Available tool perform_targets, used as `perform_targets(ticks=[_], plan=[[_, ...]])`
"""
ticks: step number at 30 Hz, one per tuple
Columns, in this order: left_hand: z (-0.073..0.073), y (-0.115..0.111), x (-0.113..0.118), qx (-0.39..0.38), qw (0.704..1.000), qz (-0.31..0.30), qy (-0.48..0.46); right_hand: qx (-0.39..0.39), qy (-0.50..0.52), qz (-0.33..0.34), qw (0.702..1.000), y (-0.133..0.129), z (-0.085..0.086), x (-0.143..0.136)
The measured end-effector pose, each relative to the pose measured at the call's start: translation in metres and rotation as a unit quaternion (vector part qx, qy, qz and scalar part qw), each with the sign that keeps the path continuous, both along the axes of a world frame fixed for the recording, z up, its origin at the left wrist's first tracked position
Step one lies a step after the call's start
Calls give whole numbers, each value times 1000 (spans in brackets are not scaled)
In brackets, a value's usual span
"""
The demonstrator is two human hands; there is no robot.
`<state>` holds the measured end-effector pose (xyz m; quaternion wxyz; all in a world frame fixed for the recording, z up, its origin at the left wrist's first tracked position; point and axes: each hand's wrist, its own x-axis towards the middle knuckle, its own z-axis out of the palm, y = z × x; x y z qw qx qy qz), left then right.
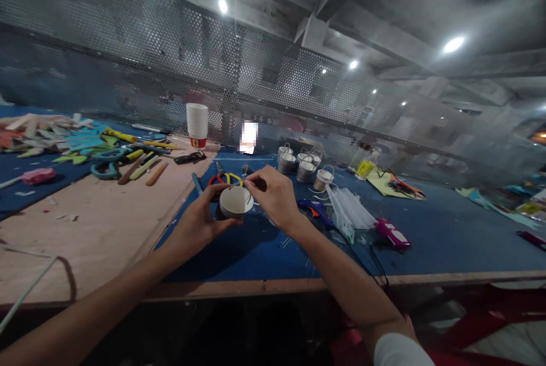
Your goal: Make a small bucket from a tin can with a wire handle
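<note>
A small paper cup [235,201] is tilted so that its pale inside faces me. My left hand [200,218] grips it around its side, fingers behind and thumb underneath near the front. At the cup's far right rim, my right hand [273,195] is closed in a pinch on a thin wire-like strand, whose end I cannot make out clearly. Just beyond the cup lie pliers [232,177] with red and yellow handles, partly hidden by my hands. Farther back stand several small cups with looped handles [305,170], wrapped in something greyish.
A blue-and-orange glue gun [318,209] and a clear plastic bag [352,207] lie right of my right hand, near a magenta device [393,233]. Stacked white cups [197,124], scissors [108,162] and craft knives are to the left. A perforated metal screen [264,82] rises behind.
</note>
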<state>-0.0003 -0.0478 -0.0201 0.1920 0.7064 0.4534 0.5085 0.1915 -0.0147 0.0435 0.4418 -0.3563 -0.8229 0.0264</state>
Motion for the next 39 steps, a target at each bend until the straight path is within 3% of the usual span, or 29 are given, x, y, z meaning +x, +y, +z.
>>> perform_targets(ticks=[11,23,33,39], plan=[[8,-5,2,18,999,26,25,0,5,-10,1000,-3,-7,2],[13,-10,3,33,999,8,35,-34,-18,12,999,-7,-6,7],[5,-6,-2,52,996,38,60,-34,-35,13,999,-5,-4,8],[7,-5,-3,94,991,10,91,-22,-25,11,999,-7,-3,5]])
